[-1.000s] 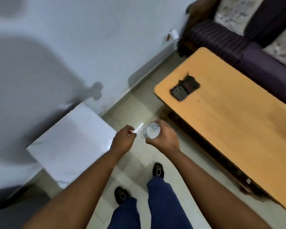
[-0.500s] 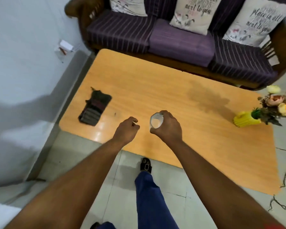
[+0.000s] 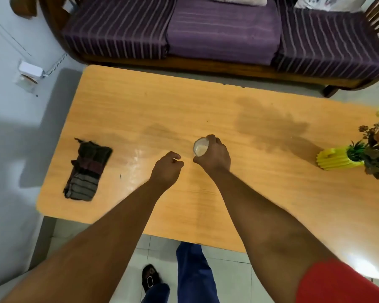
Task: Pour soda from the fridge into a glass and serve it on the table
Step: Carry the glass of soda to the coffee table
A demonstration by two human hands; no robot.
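Observation:
My right hand [image 3: 214, 155] is wrapped around a clear glass [image 3: 200, 147] with pale liquid inside, seen from above, over the middle of the orange wooden table [image 3: 184, 110]. Whether the glass touches the tabletop I cannot tell. My left hand [image 3: 166, 168] is curled into a loose fist just left of the glass, holding nothing visible. Both forearms reach out over the table's near edge.
A folded dark striped cloth [image 3: 87, 171] lies on the table's left end. A yellow vase with flowers [image 3: 341, 158] stands at the right end. A purple striped sofa [image 3: 206, 29] runs behind the table. A wall [image 3: 7, 106] stands on the left.
I have turned from the wall and white box toward the table and stepped closer. The glass, still in my right hand, has travelled from over the floor to over the tabletop.

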